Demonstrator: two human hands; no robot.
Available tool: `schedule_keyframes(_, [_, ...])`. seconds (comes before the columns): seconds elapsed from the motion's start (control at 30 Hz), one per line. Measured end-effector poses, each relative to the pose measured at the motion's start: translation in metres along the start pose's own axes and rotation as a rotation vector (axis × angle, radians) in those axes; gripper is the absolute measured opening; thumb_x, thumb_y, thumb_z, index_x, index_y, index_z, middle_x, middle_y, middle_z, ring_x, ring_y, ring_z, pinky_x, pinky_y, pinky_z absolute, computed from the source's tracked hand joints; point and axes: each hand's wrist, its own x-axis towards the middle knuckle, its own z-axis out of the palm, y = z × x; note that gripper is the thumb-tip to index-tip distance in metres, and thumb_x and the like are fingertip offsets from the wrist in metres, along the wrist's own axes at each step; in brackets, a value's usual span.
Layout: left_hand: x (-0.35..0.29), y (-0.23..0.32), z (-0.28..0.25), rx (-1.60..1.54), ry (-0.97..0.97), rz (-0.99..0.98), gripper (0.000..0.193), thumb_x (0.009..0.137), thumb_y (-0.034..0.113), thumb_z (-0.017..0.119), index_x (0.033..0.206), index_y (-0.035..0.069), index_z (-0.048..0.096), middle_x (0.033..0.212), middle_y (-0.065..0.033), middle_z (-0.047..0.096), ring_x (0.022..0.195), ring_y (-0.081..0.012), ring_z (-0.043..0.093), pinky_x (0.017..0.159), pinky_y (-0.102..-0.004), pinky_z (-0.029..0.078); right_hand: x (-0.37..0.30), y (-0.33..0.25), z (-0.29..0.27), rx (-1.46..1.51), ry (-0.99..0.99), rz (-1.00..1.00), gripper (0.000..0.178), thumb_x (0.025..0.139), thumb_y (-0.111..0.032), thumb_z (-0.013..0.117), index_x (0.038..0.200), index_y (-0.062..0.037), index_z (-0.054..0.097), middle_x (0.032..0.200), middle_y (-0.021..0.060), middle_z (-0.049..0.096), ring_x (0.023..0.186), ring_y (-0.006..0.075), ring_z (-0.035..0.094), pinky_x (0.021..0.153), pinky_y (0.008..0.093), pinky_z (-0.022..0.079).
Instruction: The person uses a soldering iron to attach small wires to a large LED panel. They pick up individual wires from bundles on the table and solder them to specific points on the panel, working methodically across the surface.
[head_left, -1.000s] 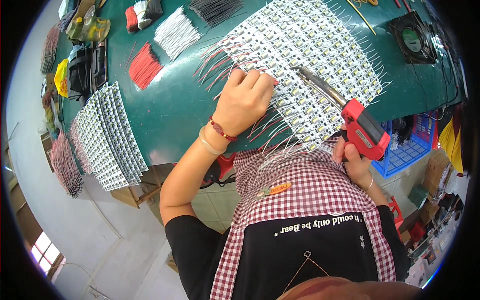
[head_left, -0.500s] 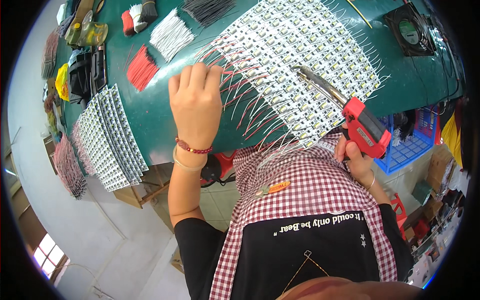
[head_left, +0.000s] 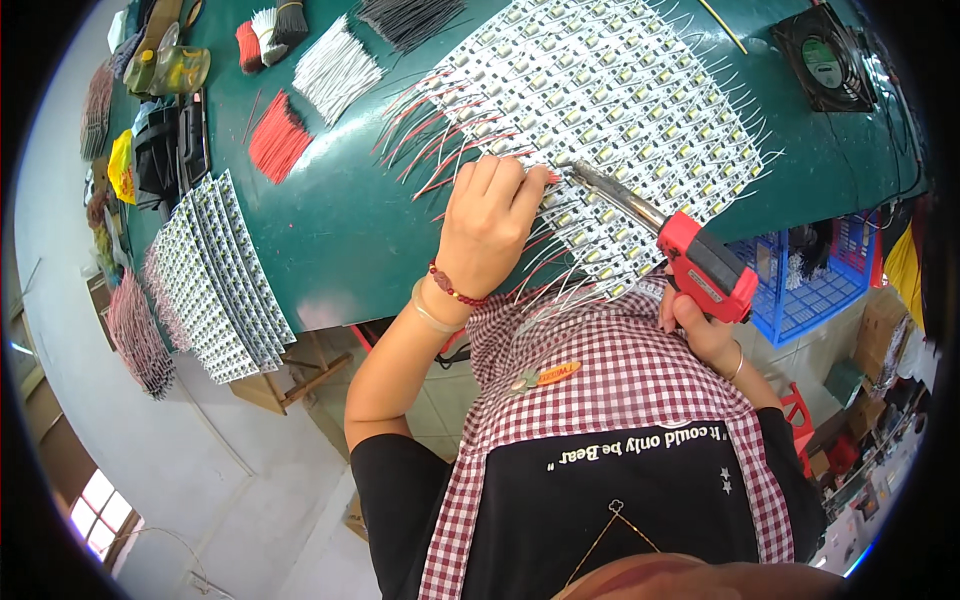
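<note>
1. Fingers [head_left: 520, 180] of the left hand [head_left: 487, 232] are curled down onto the near edge of a large sheet of white LED strip boards [head_left: 610, 110], and a red wire [head_left: 470, 150] appears to be pinched at their tips; the exact pinch is hidden by the knuckles.
2. Beaded and plain bracelets [head_left: 445, 295] are worn on the left wrist.
3. The right hand [head_left: 700, 325] is clenched round the grip of a red soldering gun [head_left: 700, 265], below the tabletop's near edge.
4. The gun's long metal tip [head_left: 610, 190] is laid over the boards, with its point just beside the left fingertips.
5. The sheet of LED boards is spread across the middle of the green tabletop [head_left: 340, 230], with red and white leads sticking out along its left and near edges.
6. A second stack of LED boards [head_left: 215, 275] is seen overhanging the tabletop's left corner, well apart from the hands.
7. Bundles of cut wire are set at the far side: red [head_left: 278, 138], white [head_left: 335, 72] and black [head_left: 405, 18].
8. A black fan [head_left: 822, 58] is placed at the far right of the tabletop.
9. A blue plastic basket [head_left: 815, 285] is seen below the tabletop on the right.
10. A red-and-white checked apron [head_left: 610, 400] is worn over a black shirt.
</note>
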Motion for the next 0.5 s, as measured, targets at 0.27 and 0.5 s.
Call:
schedule_keyframes(0.27, [0.002, 0.001, -0.001, 0.023, -0.007, 0.031, 0.024, 0.072, -0.002, 0.061, 0.095, 0.000, 0.066, 0.076, -0.0063, 0.045, 0.070, -0.0215, 0.047, 0.064, -0.0338, 0.040, 0.003, -0.011, 0.003, -0.009, -0.016, 0.095, 0.017, 0.096, -0.012, 0.053, 0.082, -0.0029, 0.056, 0.071, 0.0021, 0.055, 0.066, 0.0099, 0.053, 0.061, 0.0257, 0.044])
schedule_keyframes(0.5, [0.003, 0.002, -0.001, 0.040, -0.020, 0.045, 0.023, 0.073, 0.000, 0.061, 0.096, -0.001, 0.065, 0.076, -0.0066, 0.045, 0.070, -0.0218, 0.047, 0.065, -0.0339, 0.040, -0.005, 0.006, 0.000, -0.155, -0.021, -0.026, 0.048, 0.098, -0.029, 0.053, 0.132, 0.0023, 0.040, 0.071, 0.0062, 0.054, 0.061, 0.0132, 0.052, 0.060, 0.0279, 0.045])
